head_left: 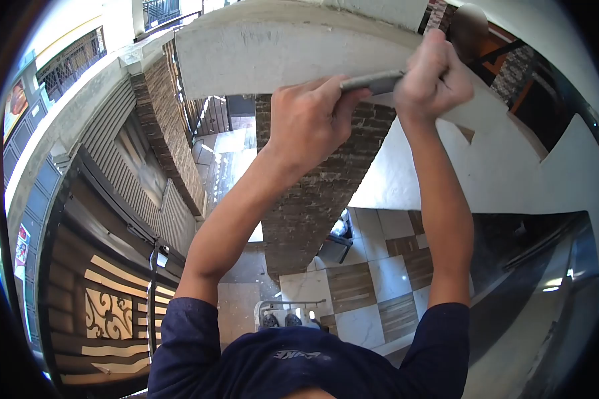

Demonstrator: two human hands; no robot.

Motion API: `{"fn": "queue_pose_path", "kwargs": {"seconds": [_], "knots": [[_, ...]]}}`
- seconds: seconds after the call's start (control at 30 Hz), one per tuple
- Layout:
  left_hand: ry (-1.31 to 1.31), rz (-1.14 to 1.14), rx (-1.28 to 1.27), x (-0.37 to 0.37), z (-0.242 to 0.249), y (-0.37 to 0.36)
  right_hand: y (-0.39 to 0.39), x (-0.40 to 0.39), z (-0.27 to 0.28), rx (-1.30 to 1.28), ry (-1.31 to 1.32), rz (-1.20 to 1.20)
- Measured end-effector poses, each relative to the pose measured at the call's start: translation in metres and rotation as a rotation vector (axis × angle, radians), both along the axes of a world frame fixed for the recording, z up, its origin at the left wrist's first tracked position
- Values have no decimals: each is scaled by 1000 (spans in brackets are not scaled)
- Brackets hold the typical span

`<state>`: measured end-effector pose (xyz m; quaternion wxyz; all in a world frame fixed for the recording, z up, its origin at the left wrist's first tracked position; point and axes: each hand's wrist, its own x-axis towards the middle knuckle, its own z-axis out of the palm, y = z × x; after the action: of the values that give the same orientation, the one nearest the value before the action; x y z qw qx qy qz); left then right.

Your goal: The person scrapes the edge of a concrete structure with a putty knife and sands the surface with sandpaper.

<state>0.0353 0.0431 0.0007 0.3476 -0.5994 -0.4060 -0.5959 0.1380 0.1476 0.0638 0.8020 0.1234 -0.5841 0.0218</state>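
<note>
Both arms are raised in front of a pale plastered beam (246,58). My left hand (309,120) is closed on the left end of a thin grey flat tool (376,82), held against or very near the beam's lower edge. My right hand (436,76) is a fist at the tool's right end, slightly blurred; its fingers hide whatever they may hold. Below the tool stands a dark brick-faced pillar (319,193).
A person (469,30) is partly visible behind the beam at the upper right. A patterned metal gate (110,312) is at lower left. Far below are a checkered tile floor (353,289), a dark stool (335,249) and a small platform (289,312) under my feet.
</note>
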Motion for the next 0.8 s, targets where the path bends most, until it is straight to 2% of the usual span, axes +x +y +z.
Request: {"fn": "queue_pose_path", "kwargs": {"seconds": [0.1, 0.23, 0.3, 0.43, 0.5, 0.53, 0.57, 0.63, 0.7, 0.8], "knots": [[9, 26, 48, -1, 10, 0, -2, -6, 13, 32, 59, 91], [-15, 62, -45, -7, -7, 2, 5, -7, 2, 71, 5, 65], [-25, 47, -77, -7, -17, 2, -4, -1, -10, 35, -100, -41], [21, 23, -104, -8, -15, -4, -7, 14, -17, 0, -134, -6], [81, 36, -152, -17, -17, -13, -5, 37, -19, 29, -413, -280], [149, 47, -199, -23, -16, -17, -13, 48, -25, -11, -571, -261], [154, 56, -188, -25, -15, -22, -22, 57, -31, 14, -682, -338], [247, -16, -332, -26, -14, -34, -46, 68, -48, -5, -855, -484], [278, -5, -360, -21, -9, -40, -65, 75, -65, -61, -924, -576], [306, 1, -328, -15, -3, -47, -73, 85, -82, -514, -860, -215]]}}
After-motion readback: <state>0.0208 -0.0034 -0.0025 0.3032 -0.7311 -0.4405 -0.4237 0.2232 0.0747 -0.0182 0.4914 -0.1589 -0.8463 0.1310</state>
